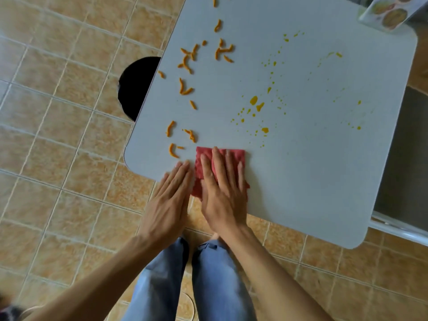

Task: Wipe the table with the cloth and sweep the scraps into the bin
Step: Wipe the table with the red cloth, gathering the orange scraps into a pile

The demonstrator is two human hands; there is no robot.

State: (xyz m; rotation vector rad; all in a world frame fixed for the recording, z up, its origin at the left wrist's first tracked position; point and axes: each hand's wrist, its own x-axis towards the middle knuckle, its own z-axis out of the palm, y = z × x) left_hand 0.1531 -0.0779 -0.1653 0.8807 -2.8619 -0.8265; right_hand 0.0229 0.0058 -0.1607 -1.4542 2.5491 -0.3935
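Red cloth lies at the near edge of the table, under the flat, open right hand, while the left hand rests open just beside it, grasping nothing. I think it is best to press evenly and push toward the left edge. Farther are orange scraps, yellow spots, and the bin below.

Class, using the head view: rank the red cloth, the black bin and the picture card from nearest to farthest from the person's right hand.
1. Red cloth: directly under the right hand.
2. Black bin: on the floor beyond the table's left edge.
3. Picture card: at the table's far right corner.
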